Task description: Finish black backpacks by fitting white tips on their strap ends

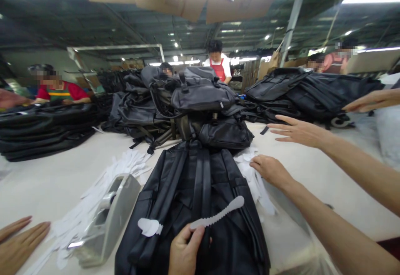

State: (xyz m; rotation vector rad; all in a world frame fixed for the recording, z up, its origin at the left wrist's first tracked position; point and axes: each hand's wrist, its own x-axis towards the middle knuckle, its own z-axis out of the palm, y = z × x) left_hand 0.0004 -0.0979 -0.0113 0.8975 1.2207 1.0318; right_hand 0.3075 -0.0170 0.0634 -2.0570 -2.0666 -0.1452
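Note:
A black backpack [184, 191] lies in front of me, its straps facing up and its top pointing away. Over its lower part, my left hand [185, 248] pinches one end of a white strip [223, 214] with wavy edges and a rounded tip. Some white rounded pieces [150, 227] rest on the backpack's left strap. Reaching in from the lower right, my right hand [271, 171] has its fingers drawn together at a pile of white strips [261, 196] beside the backpack. What lies between those fingertips is hidden.
A grey tape dispenser [108, 221] stands left of the backpack, next to more white strips [131, 162]. Black bags [200, 91] are heaped behind. Other people's hands [296, 131] reach in at right; another hand [25, 241] rests at left. Several people work beyond.

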